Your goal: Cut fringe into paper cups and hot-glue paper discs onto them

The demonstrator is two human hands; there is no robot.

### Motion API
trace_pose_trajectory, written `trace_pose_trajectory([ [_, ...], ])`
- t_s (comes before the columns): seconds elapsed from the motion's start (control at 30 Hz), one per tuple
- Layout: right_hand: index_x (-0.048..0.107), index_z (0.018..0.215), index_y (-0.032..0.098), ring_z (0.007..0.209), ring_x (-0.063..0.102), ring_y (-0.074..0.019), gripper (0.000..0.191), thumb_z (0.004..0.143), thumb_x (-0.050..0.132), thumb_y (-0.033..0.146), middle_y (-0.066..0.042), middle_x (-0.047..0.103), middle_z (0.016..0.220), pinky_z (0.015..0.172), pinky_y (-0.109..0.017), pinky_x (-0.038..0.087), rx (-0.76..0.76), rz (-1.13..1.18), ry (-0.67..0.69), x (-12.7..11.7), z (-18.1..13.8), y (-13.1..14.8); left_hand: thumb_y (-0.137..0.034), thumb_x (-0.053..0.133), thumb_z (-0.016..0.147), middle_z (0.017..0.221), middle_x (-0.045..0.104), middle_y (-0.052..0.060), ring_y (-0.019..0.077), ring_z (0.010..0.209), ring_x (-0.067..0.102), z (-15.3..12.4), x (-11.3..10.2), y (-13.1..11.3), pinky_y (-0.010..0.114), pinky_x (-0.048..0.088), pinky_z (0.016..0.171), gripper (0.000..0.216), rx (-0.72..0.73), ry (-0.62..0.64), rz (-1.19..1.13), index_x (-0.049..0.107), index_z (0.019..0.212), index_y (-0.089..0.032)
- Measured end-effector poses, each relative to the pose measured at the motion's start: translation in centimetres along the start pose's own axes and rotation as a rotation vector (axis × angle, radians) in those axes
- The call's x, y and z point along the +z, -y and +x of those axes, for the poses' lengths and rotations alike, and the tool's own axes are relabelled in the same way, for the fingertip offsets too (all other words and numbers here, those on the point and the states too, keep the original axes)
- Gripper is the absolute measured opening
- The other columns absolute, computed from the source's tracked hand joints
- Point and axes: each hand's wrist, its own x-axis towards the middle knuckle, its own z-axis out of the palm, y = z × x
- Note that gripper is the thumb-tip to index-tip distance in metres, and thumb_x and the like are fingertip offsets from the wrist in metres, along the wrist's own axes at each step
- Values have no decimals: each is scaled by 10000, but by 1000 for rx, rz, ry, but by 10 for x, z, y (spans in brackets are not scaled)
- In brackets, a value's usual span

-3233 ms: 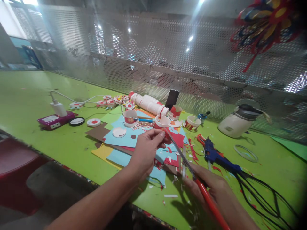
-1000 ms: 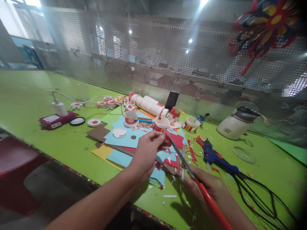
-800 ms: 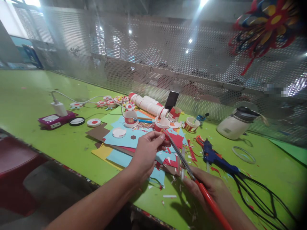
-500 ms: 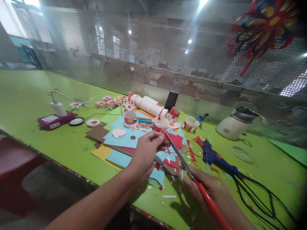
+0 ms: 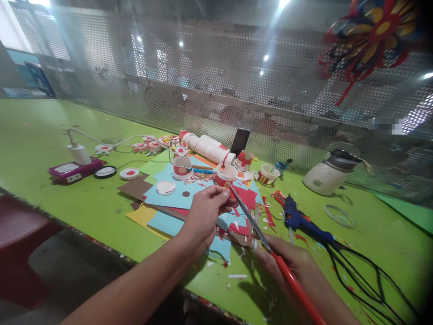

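My left hand (image 5: 203, 214) is closed in a pinch over the paper pile, thumb against fingers, on a small piece of red paper (image 5: 232, 192), mostly hidden by the fingertips. Wrapped round the red handles of a pair of scissors (image 5: 251, 220) is my right hand (image 5: 287, 257). The blades point up and left, and their tips meet the red paper beside my left thumb. Just beyond the fingertips stands a red and white paper cup (image 5: 226, 175). Coloured paper sheets (image 5: 169, 198) lie below my left hand, with a small dark hexagon (image 5: 186, 194) on top.
A blue glue gun (image 5: 301, 220) with a black cable lies to the right, near a white jug (image 5: 320, 178). Joined paper cups (image 5: 206, 148) lie behind. At left are a purple power strip (image 5: 76, 170) and a red chair (image 5: 23, 234). Paper scraps litter the green table (image 5: 111, 225).
The whole view has shifted very slightly. Both hands keep nearly the same pose, with the scissor tips still at the red paper.
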Motion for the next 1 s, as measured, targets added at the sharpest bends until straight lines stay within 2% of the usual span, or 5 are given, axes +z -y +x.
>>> trace_pose_trajectory([
  [0.17, 714, 1038, 231, 633, 649, -189, 354, 813, 514, 418, -14, 717, 735, 569, -247, 493, 10, 41, 0, 2, 1, -1, -164, 633, 709, 595, 603, 33, 93, 558, 563, 3, -1, 3, 208, 406, 566, 107, -44, -13, -16, 571, 644, -105],
  [0.33, 721, 1024, 185, 517, 581, -159, 402, 827, 479, 440, -5, 667, 620, 469, -231, 435, 20, -47, 69, -2, 4, -3, -150, 632, 702, 597, 605, 38, 94, 557, 568, 5, -3, 7, 208, 402, 561, 104, -82, -19, -24, 572, 630, -105],
  [0.63, 729, 945, 162, 481, 541, -152, 423, 834, 456, 464, -11, 637, 577, 426, -230, 389, 69, -51, 123, -3, 4, -10, -131, 603, 717, 591, 615, 46, 118, 575, 608, 8, -5, 7, 198, 417, 530, 78, -102, -49, 5, 558, 659, -108],
  [0.83, 722, 876, 170, 465, 542, -137, 399, 824, 488, 489, -12, 629, 554, 416, -215, 393, 88, 8, -105, -13, 7, -5, -103, 557, 745, 655, 648, 67, 139, 619, 642, 11, -5, -6, 227, 460, 570, 92, 50, -9, -25, 516, 664, -115],
  [1.0, 690, 916, 141, 396, 432, -106, 438, 834, 472, 512, 18, 513, 480, 360, -211, 337, 131, 53, -142, -16, 7, -5, -118, 630, 691, 655, 630, 33, 123, 657, 632, 15, -8, -15, 227, 456, 601, 147, 221, -7, -20, 493, 639, -124],
])
